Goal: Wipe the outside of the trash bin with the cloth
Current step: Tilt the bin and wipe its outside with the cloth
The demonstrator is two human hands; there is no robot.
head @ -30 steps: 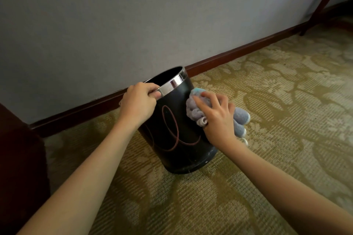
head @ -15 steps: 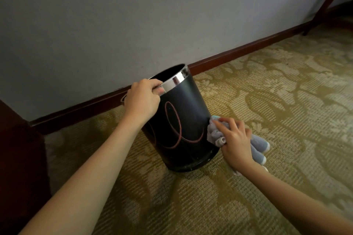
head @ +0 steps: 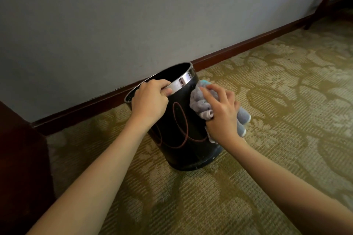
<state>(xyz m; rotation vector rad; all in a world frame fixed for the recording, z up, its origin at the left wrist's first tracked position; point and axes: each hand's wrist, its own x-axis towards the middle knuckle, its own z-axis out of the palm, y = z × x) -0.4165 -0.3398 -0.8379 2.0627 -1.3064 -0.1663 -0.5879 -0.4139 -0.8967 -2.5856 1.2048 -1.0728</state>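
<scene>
Black round trash bin (head: 183, 131), chrome-rimmed, tilts under my left hand (head: 150, 101) gripping its rim; my right hand (head: 221, 114) clutches the bunched grey cloth (head: 200, 105) against its side.

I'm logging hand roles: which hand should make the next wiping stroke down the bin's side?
Probably the right hand: it already presses the cloth high on the trash bin. The left hand grips the rim, steadying it.
</scene>
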